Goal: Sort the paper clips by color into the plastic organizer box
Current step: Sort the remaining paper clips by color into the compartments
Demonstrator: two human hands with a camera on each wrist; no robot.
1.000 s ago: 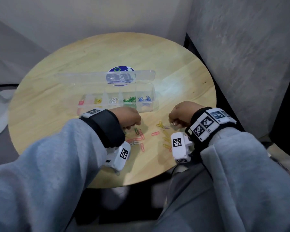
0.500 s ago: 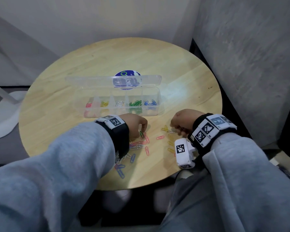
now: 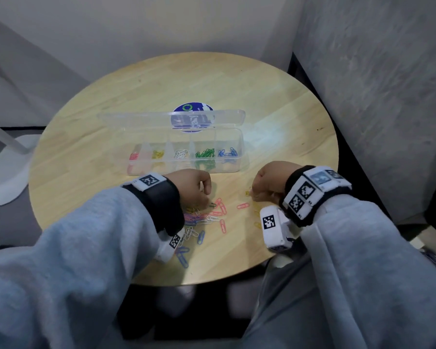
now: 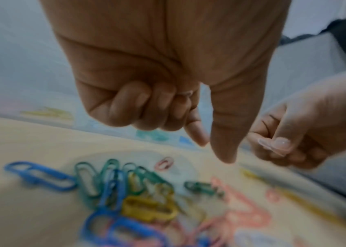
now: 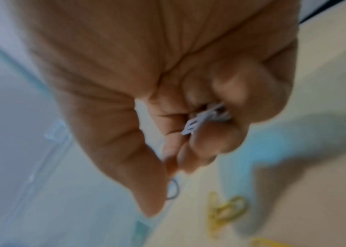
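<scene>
Clips: loose pile on the near part of the round wooden surface, between the two hands; blue, green, yellow, pink and white ones mixed, with a few yellow ones off to the right.
Box: clear plastic organizer just beyond the hands, lid swung open on the far side; compartments from left to right hold pink, yellow, white, green and blue clips.
Left hand: hovers over the left part of the pile; three fingers curled into the palm, forefinger and thumb pointing down with a small gap between them, nothing held in that gap. A green clip lies on the surface just below the fingertips.
Right hand: clenched around white clips that stick out from between the curled fingers; in the blurred wrist view the thumb and forefinger tips meet over a bluish clip, and whether they pinch it cannot be told.
Sticker: a blue round label on the surface, partly behind the lid.
</scene>
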